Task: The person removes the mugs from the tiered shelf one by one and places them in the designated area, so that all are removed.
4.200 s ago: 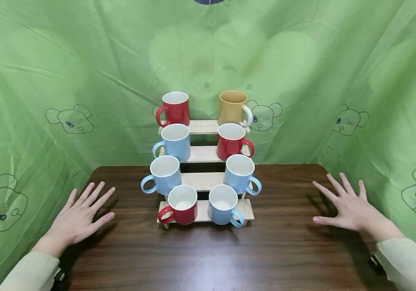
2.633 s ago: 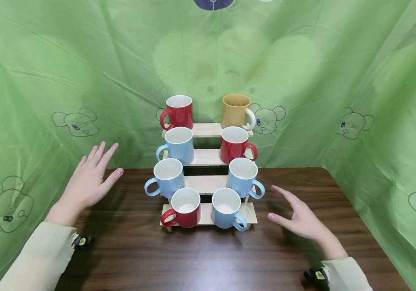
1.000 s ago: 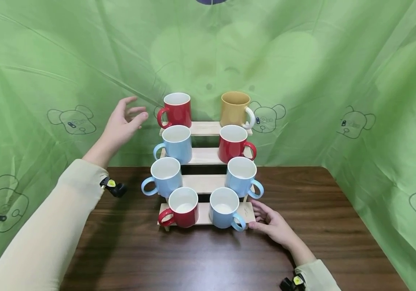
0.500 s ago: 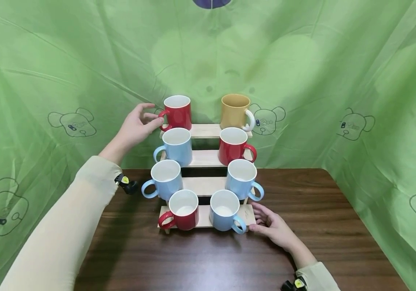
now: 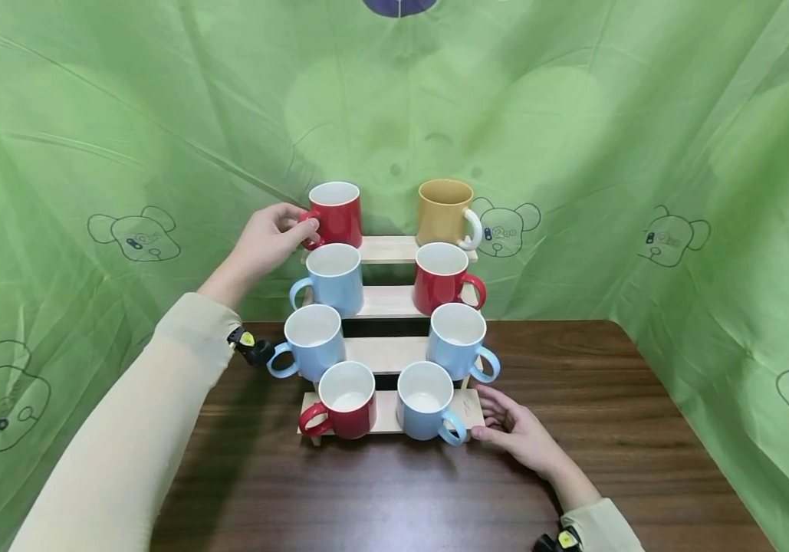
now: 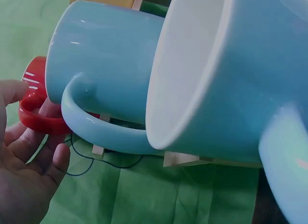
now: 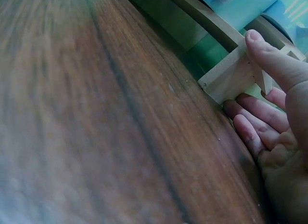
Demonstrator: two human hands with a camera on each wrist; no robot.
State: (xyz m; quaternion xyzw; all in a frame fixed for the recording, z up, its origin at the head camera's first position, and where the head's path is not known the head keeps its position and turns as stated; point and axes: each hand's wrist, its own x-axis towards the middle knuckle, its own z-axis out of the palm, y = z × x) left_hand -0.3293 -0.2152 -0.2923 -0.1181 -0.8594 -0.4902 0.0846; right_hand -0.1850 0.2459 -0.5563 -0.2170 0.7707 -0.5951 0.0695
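Observation:
A stepped wooden display rack [image 5: 387, 355] carries red, light blue and tan mugs in two columns. At the top left stands a red mug [image 5: 342, 222] with a white inside, upright on the highest step. My left hand [image 5: 266, 245] holds its handle, thumb in front and fingers curled behind; the left wrist view shows the fingers by the red handle [image 6: 43, 124]. At the lowest step's right end, my right hand [image 5: 518, 433] grips the rack, thumb at the front corner and fingers behind. In the right wrist view, the fingers [image 7: 262, 119] bend beside the rack's leg.
A tan mug [image 5: 444, 215] with a white handle shares the top step. Close to the left forearm are a blue mug [image 5: 335, 282] on the step below and another blue mug [image 5: 314, 343] lower down. Green patterned cloth [image 5: 560, 153] surrounds the brown wooden table [image 5: 394, 491].
My left hand has come up and inward from the left side to the top red mug's handle and taken hold. My right hand has moved in to the rack's lower right end and stayed there.

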